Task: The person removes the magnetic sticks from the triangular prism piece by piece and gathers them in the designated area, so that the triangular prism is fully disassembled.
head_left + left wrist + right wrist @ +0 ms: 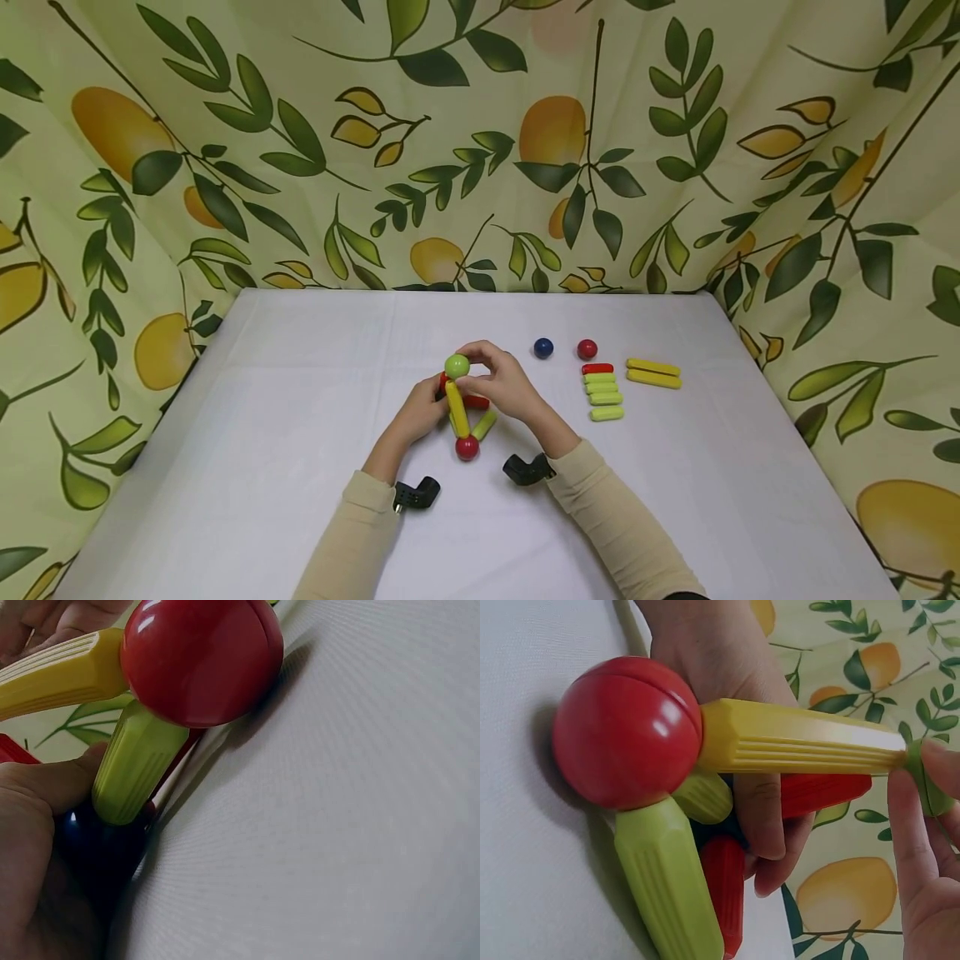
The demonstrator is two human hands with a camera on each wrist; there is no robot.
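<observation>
A ball-and-stick frame of magnetic building pieces stands on the table between both hands. Its front corner is a red ball [467, 448], from which a long yellow rod [456, 410] slants up to a green ball [457, 366]. My right hand [506, 387] pinches that green ball between thumb and fingers. Low at the left, my left hand [420, 414] holds a dark blue ball [101, 844], its thumb beside a short green rod [139, 765]. A second green rod [667, 877] leaves the red ball on the right. Red rods [476, 402] show behind; their far ends are partly hidden.
Right of the hands lie a loose blue ball [543, 348], a red ball [587, 349], a short red rod [597, 368], several short green rods [604, 399] and two long yellow rods [654, 373]. A patterned curtain [480, 167] borders the white table [300, 350].
</observation>
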